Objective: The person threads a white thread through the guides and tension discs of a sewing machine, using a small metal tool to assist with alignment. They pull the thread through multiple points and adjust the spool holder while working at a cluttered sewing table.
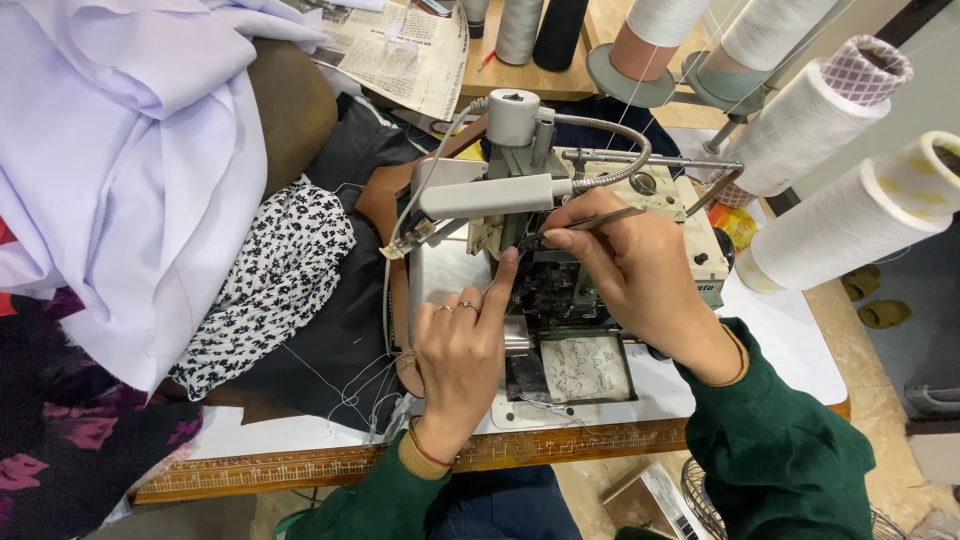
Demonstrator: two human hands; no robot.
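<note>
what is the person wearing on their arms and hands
Both arms are in dark green sleeves with ribbed mustard cuffs. The left hand has thin rings on two fingers and a thin red band at the wrist. The right hand shows no rings from this view.

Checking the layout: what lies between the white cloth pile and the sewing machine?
In the head view, a black-and-white flowered cloth and dark fabric lie between the white cloth pile and the sewing machine.

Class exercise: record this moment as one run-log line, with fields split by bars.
left hand: index finger on sewing machine | right hand: holds tweezers at machine | white thread cones at right | fabric pile at left
</note>
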